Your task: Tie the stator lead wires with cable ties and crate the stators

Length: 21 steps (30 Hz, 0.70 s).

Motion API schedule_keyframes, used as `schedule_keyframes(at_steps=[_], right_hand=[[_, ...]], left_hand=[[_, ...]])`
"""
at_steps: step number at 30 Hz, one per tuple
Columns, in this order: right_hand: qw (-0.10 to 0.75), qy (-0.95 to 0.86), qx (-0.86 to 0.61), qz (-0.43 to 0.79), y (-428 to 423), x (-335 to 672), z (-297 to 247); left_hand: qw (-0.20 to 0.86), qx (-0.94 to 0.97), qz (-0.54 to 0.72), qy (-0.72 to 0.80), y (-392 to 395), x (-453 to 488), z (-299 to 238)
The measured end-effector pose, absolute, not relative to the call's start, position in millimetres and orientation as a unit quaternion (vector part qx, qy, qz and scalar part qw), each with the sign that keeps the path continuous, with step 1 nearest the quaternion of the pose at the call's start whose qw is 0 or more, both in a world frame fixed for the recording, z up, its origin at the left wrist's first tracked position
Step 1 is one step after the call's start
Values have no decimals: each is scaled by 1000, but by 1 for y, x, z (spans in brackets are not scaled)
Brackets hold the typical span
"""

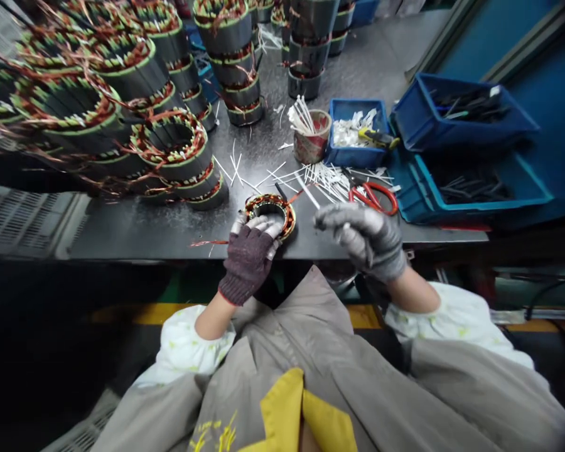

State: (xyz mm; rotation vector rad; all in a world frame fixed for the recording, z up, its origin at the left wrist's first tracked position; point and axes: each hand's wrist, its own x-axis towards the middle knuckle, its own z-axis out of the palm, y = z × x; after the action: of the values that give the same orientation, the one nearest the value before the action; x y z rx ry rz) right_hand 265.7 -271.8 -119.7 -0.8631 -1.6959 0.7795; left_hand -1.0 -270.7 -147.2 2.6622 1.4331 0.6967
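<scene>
The dark-gloved left hand (250, 257) curls over the rim of a copper-wound motor stator (285, 216) lying flat at the edge of the counter (169, 235). The grey-gloved right hand (365, 242), fingers pressed together, pinches a white cable tie (308, 191) near red-handled scissors (374, 198).

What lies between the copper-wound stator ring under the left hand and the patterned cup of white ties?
Loose white cable ties on the dark metal workbench, head view.

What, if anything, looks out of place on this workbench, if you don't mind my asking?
White cable ties lie loose and scattered across the dark bench, up against the red-handled scissors, while others stand gathered in the cup. They look spilled, though they may have been put there on purpose.
</scene>
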Motion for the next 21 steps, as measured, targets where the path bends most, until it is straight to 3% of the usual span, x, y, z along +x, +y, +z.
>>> schedule_keyframes(at_steps=[3, 9, 17, 21], right_hand=[[485, -752, -303, 327, -319, 261, -140], [484, -743, -342, 312, -354, 253, -168], [448, -739, -396, 311, -353, 241, -171], [494, -679, -384, 384, -323, 223, -165]], left_hand=[[22, 860, 222, 460, -271, -3, -147], [13, 849, 240, 471, -270, 1, -151], [21, 832, 255, 493, -276, 9, -148], [37, 778, 316, 542, -275, 18, -150]])
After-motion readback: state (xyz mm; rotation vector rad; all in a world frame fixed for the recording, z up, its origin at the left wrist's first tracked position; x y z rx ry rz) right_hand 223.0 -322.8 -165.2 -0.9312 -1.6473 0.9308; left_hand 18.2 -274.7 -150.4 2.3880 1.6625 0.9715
